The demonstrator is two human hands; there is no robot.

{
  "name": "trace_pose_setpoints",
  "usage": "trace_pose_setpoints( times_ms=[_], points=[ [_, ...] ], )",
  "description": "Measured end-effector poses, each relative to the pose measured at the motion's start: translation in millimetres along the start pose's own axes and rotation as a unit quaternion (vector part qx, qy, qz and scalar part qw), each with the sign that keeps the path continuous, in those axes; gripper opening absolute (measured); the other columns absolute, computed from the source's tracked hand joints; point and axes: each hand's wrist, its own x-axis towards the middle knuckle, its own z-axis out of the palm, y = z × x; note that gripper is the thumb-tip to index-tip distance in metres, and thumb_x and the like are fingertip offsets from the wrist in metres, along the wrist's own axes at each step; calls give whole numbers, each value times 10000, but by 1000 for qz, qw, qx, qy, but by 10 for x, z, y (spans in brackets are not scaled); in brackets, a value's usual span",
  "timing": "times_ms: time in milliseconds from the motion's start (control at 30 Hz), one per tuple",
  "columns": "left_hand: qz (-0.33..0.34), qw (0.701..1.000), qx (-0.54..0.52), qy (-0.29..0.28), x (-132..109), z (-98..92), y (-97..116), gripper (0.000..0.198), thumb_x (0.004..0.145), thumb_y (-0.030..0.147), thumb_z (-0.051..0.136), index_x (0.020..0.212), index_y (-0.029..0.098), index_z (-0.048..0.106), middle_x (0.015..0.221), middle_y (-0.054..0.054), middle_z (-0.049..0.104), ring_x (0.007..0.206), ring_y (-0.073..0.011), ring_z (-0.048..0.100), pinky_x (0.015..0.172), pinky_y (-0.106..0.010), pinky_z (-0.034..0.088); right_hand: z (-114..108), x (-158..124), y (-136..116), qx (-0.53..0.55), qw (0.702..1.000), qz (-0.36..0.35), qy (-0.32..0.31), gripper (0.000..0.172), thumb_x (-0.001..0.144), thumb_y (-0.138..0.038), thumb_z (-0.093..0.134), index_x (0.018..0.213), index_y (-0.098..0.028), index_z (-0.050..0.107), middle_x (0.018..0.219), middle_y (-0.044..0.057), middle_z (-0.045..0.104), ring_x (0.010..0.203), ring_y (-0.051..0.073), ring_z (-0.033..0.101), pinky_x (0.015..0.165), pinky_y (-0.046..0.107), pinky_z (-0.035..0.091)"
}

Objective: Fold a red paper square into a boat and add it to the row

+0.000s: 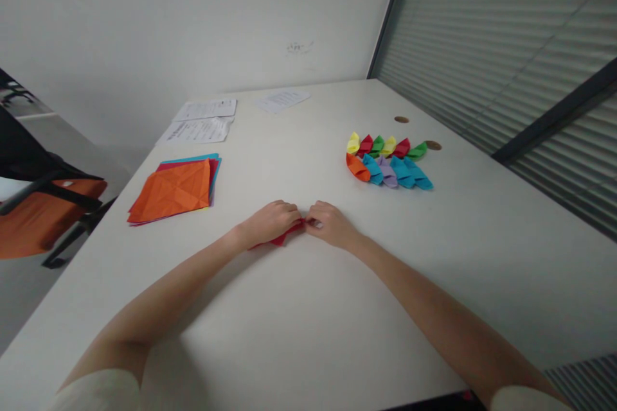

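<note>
A red piece of folded paper [280, 239] lies low on the table between my hands, partly hidden under the left one. My left hand [272, 220] is closed over its upper side, fingers pressing on the paper. At the paper's right tip, my right hand [331, 225] pinches with thumb and fingertips. Both hands are close together, almost touching. To the right and farther back sit two rows of small folded paper pieces [402, 171], in yellow, red, green, orange, blue and lilac.
A stack of coloured paper sheets [173, 191], orange on top, lies at the left. Printed pages [205, 121] rest behind it, with another printed sheet [283, 100] near the wall. An orange chair [48, 218] stands left of the white table [308, 327]. Blinds [506, 45] line the right side.
</note>
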Motion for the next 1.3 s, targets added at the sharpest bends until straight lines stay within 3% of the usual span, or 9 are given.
trace_pose_setpoints(
  times_ms=[133, 233, 400, 500, 667, 867, 1033, 1300],
  points=[
    [0, 999, -36, -10, 9, -18, 12, 169, 934, 116, 475, 914, 112, 643, 856, -87, 667, 791, -189, 622, 773, -319, 465, -37, 7, -12, 101, 994, 30, -15, 111, 795, -133, 602, 698, -186, 595, 704, 12, 596, 701, 145, 524, 671, 272, 409],
    [-42, 992, -120, -3, 26, -13, 16, 192, 941, 152, 477, 883, 118, 656, 833, -79, 674, 765, -168, 619, 736, -286, 465, -51, 16, -21, 152, 986, 72, -19, 91, 783, -165, 597, 693, -177, 600, 676, -10, 570, 632, 114, 481, 610, 246, 379],
    [-158, 932, -325, 19, 33, 35, -44, 175, 897, 252, 553, 877, 145, 691, 783, -35, 697, 688, -125, 614, 651, -231, 465, -41, 25, -20, 241, 956, 168, -10, 159, 759, -284, 623, 654, -169, 593, 571, -41, 524, 537, 88, 407, 529, 236, 326],
    [-190, 905, -380, 23, 33, 61, -78, 172, 861, 279, 583, 828, 151, 693, 764, -23, 697, 694, -124, 616, 667, -236, 476, -35, 29, -16, 281, 939, 198, -13, 197, 739, -332, 643, 642, -168, 595, 542, -44, 515, 514, 84, 396, 507, 237, 311],
    [-207, 893, -399, 29, 39, 94, -70, 155, 837, 270, 592, 803, 150, 684, 788, -32, 698, 727, -136, 623, 710, -258, 496, -20, 35, -11, 298, 932, 208, -16, 226, 715, -373, 682, 658, -162, 626, 545, -37, 539, 508, 83, 405, 498, 235, 321],
    [-205, 900, -384, 30, 49, 102, -43, 170, 846, 276, 582, 819, 148, 689, 795, -40, 696, 731, -138, 614, 722, -265, 496, -11, 30, 32, 302, 931, 204, 14, 293, 713, -444, 719, 693, -156, 672, 603, -4, 618, 550, 97, 463, 516, 238, 357],
    [-206, 892, -401, 46, 74, 76, -4, 187, 831, 308, 608, 797, 140, 681, 742, -30, 675, 666, -121, 583, 654, -246, 476, 1, 29, 75, 343, 912, 219, 43, 344, 661, -485, 758, 644, -159, 651, 602, 3, 636, 560, 108, 504, 542, 254, 400],
    [-211, 882, -417, 67, 86, 131, 0, 184, 841, 294, 609, 773, 141, 686, 739, -23, 682, 676, -116, 577, 670, -250, 473, 19, 41, 93, 363, 907, 204, 54, 326, 661, -484, 757, 689, -168, 684, 652, 12, 663, 616, 128, 564, 607, 275, 456]
  ],
)
